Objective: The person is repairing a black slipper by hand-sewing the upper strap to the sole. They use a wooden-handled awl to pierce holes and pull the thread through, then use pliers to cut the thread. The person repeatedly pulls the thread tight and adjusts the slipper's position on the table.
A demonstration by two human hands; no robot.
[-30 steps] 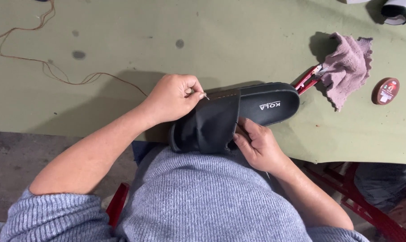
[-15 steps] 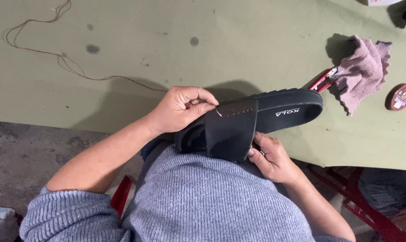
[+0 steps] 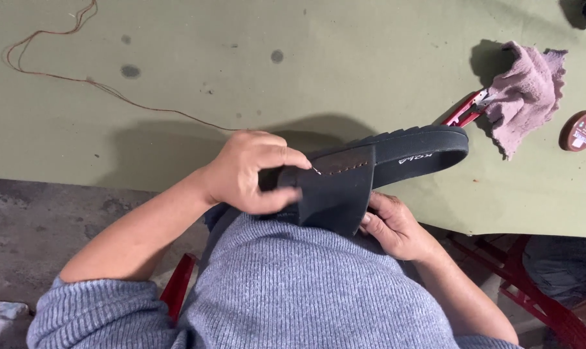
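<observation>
Now, from the head view, my left hand (image 3: pixel 251 171) has its grip pinched together on a needle (image 3: pixel 316 171) at the strap of a black slide sandal (image 3: pixel 377 165). My right hand (image 3: pixel 396 226) clamps the sandal's near edge from below, holding it over the bench (image 3: pixel 241 58) edge. Beyond the sandal's far end lie red snips (image 3: pixel 464 110), a pink rag (image 3: pixel 525 94) and a small round tin (image 3: pixel 580 129). Brown thread (image 3: pixel 79 77) trails away left of my left grip.

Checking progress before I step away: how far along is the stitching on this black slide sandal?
A row of brown stitches already runs along the strap's top edge. The left hand pinches a needle there while the right hand steadies the sandal. How much edge remains cannot be told.
</observation>
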